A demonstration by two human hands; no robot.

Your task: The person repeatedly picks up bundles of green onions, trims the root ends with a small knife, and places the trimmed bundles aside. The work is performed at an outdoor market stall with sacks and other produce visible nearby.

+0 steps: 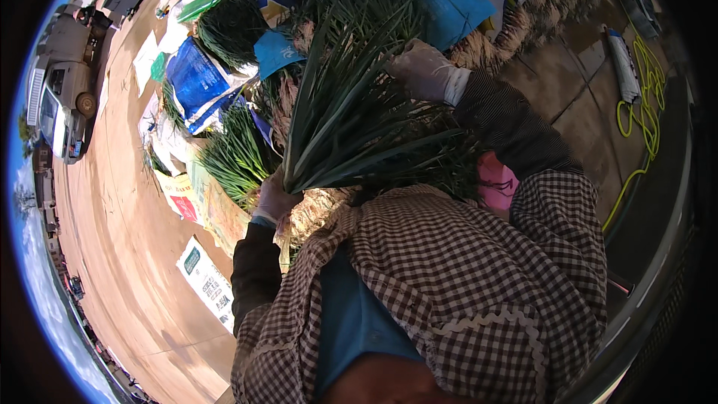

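Note:
My left hand point(276, 197), in a thin pale glove, is closed around the lower end of a bunch of green onions point(342, 118). Long dark leaves fan out from it, up and to the right. Beside the leaf tips is my gloved right hand point(422, 72), its fingers curled; whether it grips any leaves is hidden. Close to my left hand lies another leafy bunch point(238, 151). Pale onion roots point(314, 216) show just below the held bunch, against my checked smock point(449, 241).
Beyond my hands is a heap of onion bunches point(233, 28) with blue sacks point(196, 81) among them. Root ends point(538, 22) line the far right. A yellow hose point(645, 118) coils on the right. A printed sack point(207, 286) lies on the ground; a truck point(67, 101) stands left.

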